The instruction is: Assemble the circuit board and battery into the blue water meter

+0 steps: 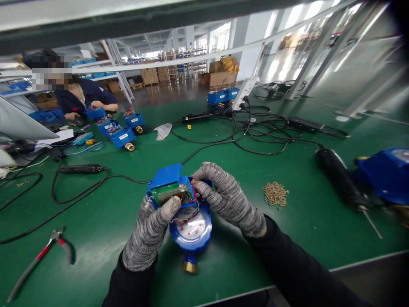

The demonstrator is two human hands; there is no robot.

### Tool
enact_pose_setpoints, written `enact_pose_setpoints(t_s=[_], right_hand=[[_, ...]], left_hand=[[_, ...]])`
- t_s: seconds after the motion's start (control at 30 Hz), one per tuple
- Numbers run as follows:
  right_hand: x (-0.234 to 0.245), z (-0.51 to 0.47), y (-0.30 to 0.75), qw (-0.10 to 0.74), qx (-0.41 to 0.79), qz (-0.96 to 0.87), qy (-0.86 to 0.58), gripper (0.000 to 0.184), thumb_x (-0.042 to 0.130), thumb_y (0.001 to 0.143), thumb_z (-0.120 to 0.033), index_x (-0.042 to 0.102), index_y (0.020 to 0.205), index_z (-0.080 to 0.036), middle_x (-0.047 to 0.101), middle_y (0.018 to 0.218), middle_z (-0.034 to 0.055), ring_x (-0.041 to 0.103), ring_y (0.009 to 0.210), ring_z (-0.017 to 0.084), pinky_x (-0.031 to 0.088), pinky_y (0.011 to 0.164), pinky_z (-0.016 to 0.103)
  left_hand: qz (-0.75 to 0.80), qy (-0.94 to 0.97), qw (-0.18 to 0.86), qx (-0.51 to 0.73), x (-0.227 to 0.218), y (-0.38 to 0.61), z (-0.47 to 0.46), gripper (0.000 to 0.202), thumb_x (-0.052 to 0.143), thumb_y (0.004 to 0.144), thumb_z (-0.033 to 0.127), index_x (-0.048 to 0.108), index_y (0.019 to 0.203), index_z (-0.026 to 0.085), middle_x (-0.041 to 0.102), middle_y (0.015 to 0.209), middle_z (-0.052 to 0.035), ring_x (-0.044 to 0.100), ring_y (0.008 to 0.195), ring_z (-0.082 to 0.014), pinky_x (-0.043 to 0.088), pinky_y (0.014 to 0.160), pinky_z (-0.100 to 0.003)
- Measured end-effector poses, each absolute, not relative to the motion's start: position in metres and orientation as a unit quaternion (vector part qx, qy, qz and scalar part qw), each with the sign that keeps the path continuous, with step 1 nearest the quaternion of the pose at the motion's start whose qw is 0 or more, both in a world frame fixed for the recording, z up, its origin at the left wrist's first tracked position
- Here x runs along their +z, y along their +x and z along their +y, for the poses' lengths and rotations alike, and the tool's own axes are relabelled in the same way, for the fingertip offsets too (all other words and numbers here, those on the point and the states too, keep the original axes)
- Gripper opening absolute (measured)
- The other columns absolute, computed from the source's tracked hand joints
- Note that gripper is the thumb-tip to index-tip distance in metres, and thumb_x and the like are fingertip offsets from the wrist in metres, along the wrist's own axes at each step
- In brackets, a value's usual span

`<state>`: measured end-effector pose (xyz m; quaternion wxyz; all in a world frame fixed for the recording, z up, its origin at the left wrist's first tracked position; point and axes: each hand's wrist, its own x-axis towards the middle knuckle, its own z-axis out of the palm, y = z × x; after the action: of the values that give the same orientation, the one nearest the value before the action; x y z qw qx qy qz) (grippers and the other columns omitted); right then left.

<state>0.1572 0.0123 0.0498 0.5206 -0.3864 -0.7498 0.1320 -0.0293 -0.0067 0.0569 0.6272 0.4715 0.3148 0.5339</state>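
In front of me a round blue water meter point(191, 232) with a brass threaded end lies on the green table. Over its upper part sits a blue housing point(168, 175) with a green circuit board point(166, 194) inside and thin wires running down to the dial. My left hand point(150, 228), in a grey knitted glove, is wrapped round the housing's left side, thumb on the board's lower edge. My right hand point(228, 198), gloved alike, has thumb and fingers pinched at the housing's right corner by a red wire; what lies between the fingertips is hidden.
A heap of small screws point(275, 194) lies right of my hands, with an electric screwdriver point(343, 179) beyond. Red-handled cutting pliers point(41, 256) lie front left. Black cables and a power strip point(245, 93) spread across the back. A co-worker point(83, 96) sits far left near several blue housings point(122, 136).
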Motion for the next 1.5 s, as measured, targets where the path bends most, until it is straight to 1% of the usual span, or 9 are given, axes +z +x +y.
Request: enact_pose_setpoints(t_s=[0.2,0.43,0.57,0.77,0.97,1.07,1.2,1.4,1.5], right_hand=[[0.059,0.024,0.149,0.505,0.145,-0.757,-0.387,0.008,0.054,0.093,-0.022,0.061,0.089,-0.021,0.064,0.087,0.0044,0.058,0.085,0.021,0.048,0.081,0.039],[0.071,0.034,0.147,0.455,0.151,-0.801,-0.359,0.011,0.055,0.093,-0.026,0.062,0.089,-0.019,0.066,0.093,0.0092,0.060,0.093,0.025,0.049,0.088,0.043],[0.070,0.039,0.148,0.437,0.168,-0.812,-0.348,0.009,0.057,0.094,-0.026,0.063,0.090,-0.020,0.066,0.093,0.0075,0.061,0.093,0.023,0.050,0.088,0.042],[0.059,0.042,0.142,0.443,0.188,-0.804,-0.349,0.008,0.060,0.091,-0.024,0.065,0.090,-0.018,0.067,0.091,0.0075,0.062,0.086,0.022,0.051,0.082,0.039],[0.056,0.042,0.134,0.443,0.185,-0.782,-0.398,0.008,0.062,0.091,-0.020,0.067,0.085,-0.017,0.068,0.085,0.0059,0.063,0.082,0.021,0.051,0.078,0.037],[0.048,0.039,0.138,0.491,0.162,-0.747,-0.418,0.005,0.063,0.090,-0.020,0.067,0.091,-0.018,0.068,0.090,0.0064,0.063,0.088,0.022,0.051,0.082,0.040],[0.043,0.020,0.144,0.613,0.114,-0.659,-0.421,0.007,0.062,0.091,-0.020,0.064,0.097,-0.022,0.067,0.096,0.0043,0.063,0.093,0.020,0.051,0.084,0.038],[0.047,-0.014,0.133,0.661,0.120,-0.632,-0.386,0.019,0.063,0.089,-0.014,0.065,0.103,-0.026,0.068,0.098,0.0019,0.065,0.094,0.018,0.053,0.084,0.034],[0.044,-0.018,0.128,0.667,0.117,-0.629,-0.381,0.020,0.065,0.088,-0.013,0.067,0.102,-0.027,0.069,0.098,0.0015,0.066,0.094,0.017,0.054,0.085,0.034]], left_hand=[[0.341,0.444,0.657,0.506,0.053,-0.039,0.000,0.043,0.070,0.084,0.039,0.068,0.123,0.022,0.074,0.114,-0.0093,0.068,0.111,-0.0302,0.054,0.100,-0.042],[0.284,0.446,0.699,0.483,0.051,-0.045,0.005,0.035,0.066,0.085,0.042,0.073,0.113,0.023,0.076,0.105,-0.0093,0.067,0.113,-0.0305,0.053,0.101,-0.044],[0.289,0.441,0.707,0.471,0.050,-0.049,0.004,0.029,0.065,0.086,0.043,0.076,0.103,0.022,0.077,0.100,-0.0102,0.068,0.110,-0.0304,0.055,0.099,-0.044],[0.268,0.414,0.731,0.471,0.053,-0.044,0.004,0.037,0.068,0.082,0.049,0.075,0.104,0.019,0.076,0.103,-0.0119,0.068,0.111,-0.0325,0.052,0.103,-0.048],[0.281,0.350,0.738,0.504,0.048,-0.037,0.005,0.038,0.071,0.079,0.053,0.076,0.098,0.020,0.078,0.089,-0.0075,0.074,0.094,-0.0283,0.053,0.102,-0.047],[0.302,0.349,0.708,0.535,0.048,-0.032,0.003,0.031,0.071,0.079,0.052,0.077,0.095,0.026,0.078,0.092,-0.0028,0.074,0.093,-0.0250,0.056,0.099,-0.044],[0.333,0.388,0.642,0.571,0.051,-0.027,-0.001,0.027,0.071,0.081,0.048,0.076,0.098,0.027,0.077,0.101,-0.0031,0.070,0.106,-0.0257,0.056,0.099,-0.041],[0.386,0.442,0.542,0.602,0.037,-0.028,-0.004,0.021,0.071,0.083,0.042,0.075,0.099,0.029,0.076,0.109,-0.0013,0.070,0.103,-0.0239,0.058,0.094,-0.038],[0.404,0.461,0.453,0.647,0.016,-0.033,-0.006,0.021,0.077,0.078,0.036,0.075,0.097,0.029,0.076,0.108,-0.0008,0.070,0.106,-0.0221,0.057,0.095,-0.033]])
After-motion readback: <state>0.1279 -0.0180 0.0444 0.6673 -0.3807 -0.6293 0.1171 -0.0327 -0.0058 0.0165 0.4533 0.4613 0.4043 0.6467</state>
